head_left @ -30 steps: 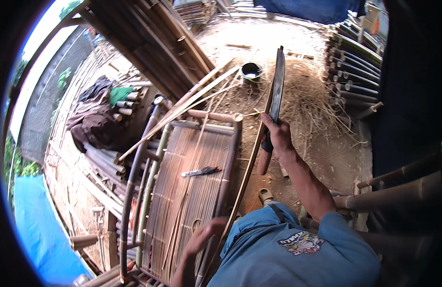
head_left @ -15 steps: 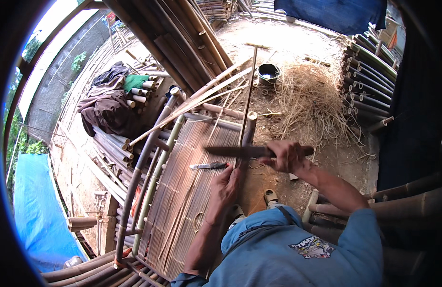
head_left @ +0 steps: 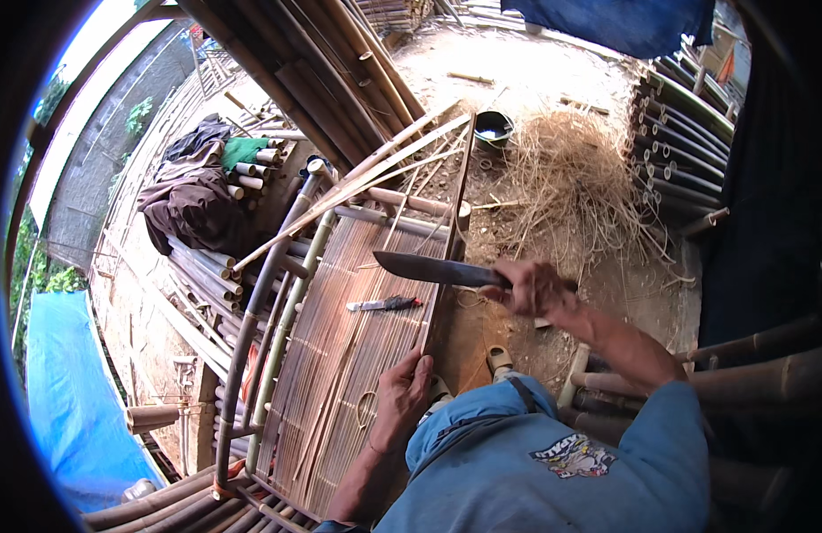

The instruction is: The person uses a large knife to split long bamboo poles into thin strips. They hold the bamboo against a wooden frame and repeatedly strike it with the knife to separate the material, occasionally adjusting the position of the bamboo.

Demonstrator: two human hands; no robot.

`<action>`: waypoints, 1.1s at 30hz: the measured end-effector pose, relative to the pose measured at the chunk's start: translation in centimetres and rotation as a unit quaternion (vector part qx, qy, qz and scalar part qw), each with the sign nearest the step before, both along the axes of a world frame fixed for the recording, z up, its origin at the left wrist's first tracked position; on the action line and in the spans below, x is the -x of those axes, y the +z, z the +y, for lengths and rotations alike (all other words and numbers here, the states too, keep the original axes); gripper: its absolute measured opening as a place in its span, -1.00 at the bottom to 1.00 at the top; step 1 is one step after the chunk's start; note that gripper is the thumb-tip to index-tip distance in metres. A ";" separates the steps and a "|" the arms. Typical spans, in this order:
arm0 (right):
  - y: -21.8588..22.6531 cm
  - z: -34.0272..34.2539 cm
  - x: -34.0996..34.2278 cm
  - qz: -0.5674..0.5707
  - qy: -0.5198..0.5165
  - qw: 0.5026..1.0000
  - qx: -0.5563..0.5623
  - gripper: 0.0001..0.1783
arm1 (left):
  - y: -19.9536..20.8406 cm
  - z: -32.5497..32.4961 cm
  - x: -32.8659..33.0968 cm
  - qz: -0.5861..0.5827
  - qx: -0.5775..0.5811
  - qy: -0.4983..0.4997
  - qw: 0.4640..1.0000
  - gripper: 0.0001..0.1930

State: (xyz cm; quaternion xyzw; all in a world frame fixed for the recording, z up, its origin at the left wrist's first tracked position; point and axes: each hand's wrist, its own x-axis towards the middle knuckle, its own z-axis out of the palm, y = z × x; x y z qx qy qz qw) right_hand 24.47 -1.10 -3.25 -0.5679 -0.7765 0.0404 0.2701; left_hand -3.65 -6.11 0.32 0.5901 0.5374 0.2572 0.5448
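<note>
Right hand [head_left: 528, 289] clenches the knife [head_left: 424, 268] handle, blade across the bamboo strip [head_left: 462, 173], contact unclear; left hand [head_left: 402, 395] pinches the strip lower down, beside the slatted bench [head_left: 327, 275]. Looks like shaving; next stroke needs a steady left grip.

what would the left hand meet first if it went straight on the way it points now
Probably the knife blade, which crosses the line ahead of the left hand in this view; depth is unclear, so it might pass under or over.
</note>
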 end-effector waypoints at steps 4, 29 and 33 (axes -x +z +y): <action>1.1 2.7 -3.1 0.060 -0.167 0.981 0.079 -0.33 | 1.2 -1.2 0.5 0.052 0.012 -0.041 0.998 -0.64; 1.9 2.8 -4.9 0.169 -0.192 0.962 0.099 -0.25 | -2.9 -0.5 5.3 -0.055 0.096 0.030 0.993 -0.57; -0.4 -2.7 5.0 0.012 0.008 1.000 -0.019 -0.48 | -0.6 2.6 1.4 -0.155 0.147 0.009 0.977 -0.59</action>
